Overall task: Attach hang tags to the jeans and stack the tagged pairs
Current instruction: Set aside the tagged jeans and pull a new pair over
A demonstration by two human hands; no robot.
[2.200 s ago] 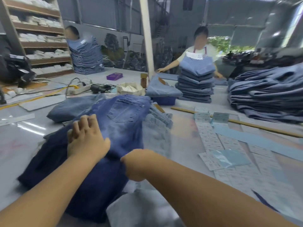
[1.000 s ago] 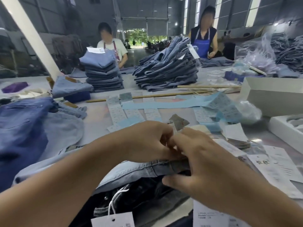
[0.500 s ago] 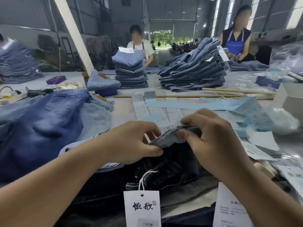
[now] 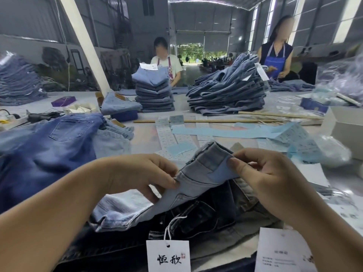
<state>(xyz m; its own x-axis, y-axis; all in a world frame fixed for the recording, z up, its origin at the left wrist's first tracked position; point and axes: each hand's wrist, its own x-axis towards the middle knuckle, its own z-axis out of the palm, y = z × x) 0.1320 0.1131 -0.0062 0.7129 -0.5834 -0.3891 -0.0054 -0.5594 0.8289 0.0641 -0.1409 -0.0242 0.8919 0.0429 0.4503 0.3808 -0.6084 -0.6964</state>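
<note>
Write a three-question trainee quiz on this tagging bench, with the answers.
1. True or false: both hands grip the light blue jeans.
2. The white hang tag on a string hangs from which pair? A) black jeans B) dark blue jeans
3. Fill in: the right hand presses a light blue ___ to the waistband.

Key: 1 true; 2 A; 3 label. The left hand pinches the denim.
</note>
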